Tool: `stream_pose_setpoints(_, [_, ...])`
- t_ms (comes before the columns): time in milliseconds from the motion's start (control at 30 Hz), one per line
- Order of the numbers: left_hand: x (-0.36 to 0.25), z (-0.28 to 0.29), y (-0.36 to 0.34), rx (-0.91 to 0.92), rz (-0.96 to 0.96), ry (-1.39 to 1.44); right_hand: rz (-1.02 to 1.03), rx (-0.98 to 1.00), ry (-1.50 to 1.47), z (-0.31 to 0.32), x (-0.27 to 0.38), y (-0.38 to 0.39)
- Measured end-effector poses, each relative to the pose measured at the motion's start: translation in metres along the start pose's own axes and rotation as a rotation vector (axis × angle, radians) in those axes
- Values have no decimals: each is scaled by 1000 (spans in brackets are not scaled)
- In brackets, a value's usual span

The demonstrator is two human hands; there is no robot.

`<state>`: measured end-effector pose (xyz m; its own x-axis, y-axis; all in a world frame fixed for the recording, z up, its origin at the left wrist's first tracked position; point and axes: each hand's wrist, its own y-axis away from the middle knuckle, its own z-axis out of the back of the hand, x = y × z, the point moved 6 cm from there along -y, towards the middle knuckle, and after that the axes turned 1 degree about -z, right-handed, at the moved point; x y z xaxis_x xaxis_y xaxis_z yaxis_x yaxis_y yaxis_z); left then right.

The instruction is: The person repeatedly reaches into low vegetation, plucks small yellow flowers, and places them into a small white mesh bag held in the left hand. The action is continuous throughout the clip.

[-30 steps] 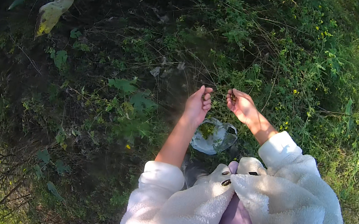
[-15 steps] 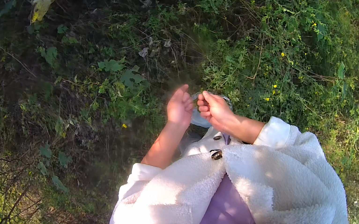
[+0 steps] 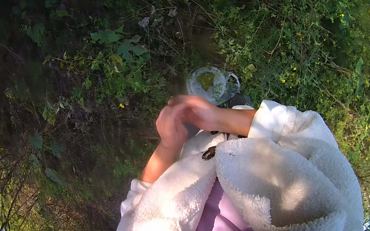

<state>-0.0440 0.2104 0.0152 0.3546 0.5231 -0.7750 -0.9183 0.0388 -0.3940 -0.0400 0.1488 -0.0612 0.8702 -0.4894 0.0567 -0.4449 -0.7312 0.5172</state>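
Observation:
My right hand [image 3: 198, 112] reaches left across my left hand [image 3: 172, 127], and the two touch or overlap in front of my coat. Both are smeared by motion, so their fingers and anything between them cannot be made out. Just beyond my right hand is a clear plastic bag [image 3: 221, 88], its mouth open upward. Some yellow-green plant matter [image 3: 206, 80] shows inside it.
Dense green weeds [image 3: 256, 39] with small yellow flowers cover the ground ahead and to the right. Broad-lobed leaves [image 3: 130, 50] and dry stems grow in the shade at left. My white fleecy coat [image 3: 301, 184] fills the lower right.
My right hand has moved left onto my left hand; before, they were slightly apart. My left hand has come lower. The bag, mostly hidden behind the hands before, now shows.

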Motion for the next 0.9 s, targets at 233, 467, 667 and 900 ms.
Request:
stream_pose_setpoints(233, [26, -42, 43, 352, -139, -138, -248, 113, -371, 52, -49, -26])
stream_pose_setpoints(467, [48, -49, 64, 344, -148, -156, -200, 139, -254, 79, -56, -35])
stream_pose_setpoints(667, [60, -63, 72, 433, -81, -21, -193, -152, 48, 138, -45, -49])
stream_pose_setpoints(900, [74, -64, 92, 495, 60, -64, -126, -507, 1384, 268, -11, -88])
